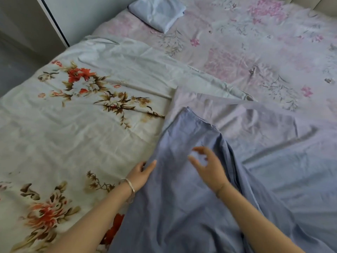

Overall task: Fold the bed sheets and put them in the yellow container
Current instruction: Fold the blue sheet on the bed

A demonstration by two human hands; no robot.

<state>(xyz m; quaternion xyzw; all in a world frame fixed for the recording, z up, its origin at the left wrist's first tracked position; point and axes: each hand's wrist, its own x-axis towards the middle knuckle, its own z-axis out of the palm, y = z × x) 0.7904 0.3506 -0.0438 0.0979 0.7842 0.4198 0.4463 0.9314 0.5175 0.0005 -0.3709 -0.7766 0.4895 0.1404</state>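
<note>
A plain blue-grey bed sheet (pixel 182 189) lies rumpled across the near right of the bed, one corner folded up toward the middle. My left hand (pixel 141 173) grips its left edge, thumb on top and fingers tucked under the cloth. Just above the sheet hovers my right hand (pixel 207 165), its fingers spread and loosely bent, holding nothing. A white sheet with red and brown flowers (pixel 76 114) is spread flat at the left. A folded pale blue sheet (pixel 157 12) sits at the far end. No yellow container is in view.
A pink-flowered cover (pixel 264 52) stretches over the bed underneath everything. A pale wardrobe or wall panel (pixel 54 21) with a dark vertical strip stands beyond the bed's left side, with grey floor (pixel 11 70) beside it.
</note>
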